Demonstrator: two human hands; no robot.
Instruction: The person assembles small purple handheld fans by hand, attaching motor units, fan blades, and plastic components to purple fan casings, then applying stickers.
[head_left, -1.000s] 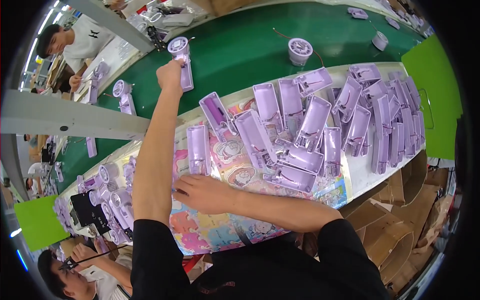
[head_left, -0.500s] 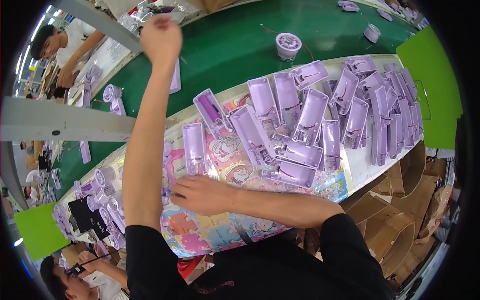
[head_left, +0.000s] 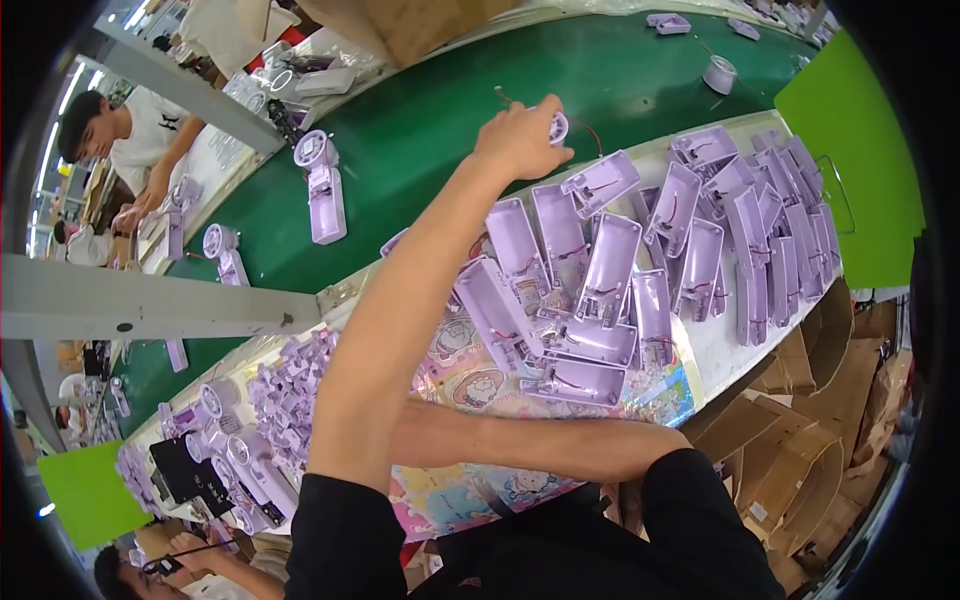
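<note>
My left hand (head_left: 522, 140) reaches across the green conveyor belt (head_left: 420, 120), its fingers curled around a round lilac housing (head_left: 559, 128) with a red wire. The hand covers most of that housing. My right forearm (head_left: 540, 445) lies low over the colourful cartoon-print mat (head_left: 470, 385); my left forearm hides the right hand, so its fingers do not show. Just beyond the mat's middle lie several open lilac trays (head_left: 497, 310) with red wires inside. Farther left on the belt rests a round-headed lilac unit (head_left: 325, 205) with a long body.
Small lilac pieces (head_left: 290, 395) are heaped left of my left arm, beside more round-headed units (head_left: 245, 450). A grey metal post (head_left: 150, 298) juts in at the left. Lilac trays (head_left: 755, 260) crowd the right end near a green panel (head_left: 850, 150). Cardboard boxes (head_left: 790, 470) stand lower right.
My left hand has swung right along the belt, from the long-bodied unit to the round housing, and closed around it. My right hand, visible on the mat before, is now behind my left forearm.
</note>
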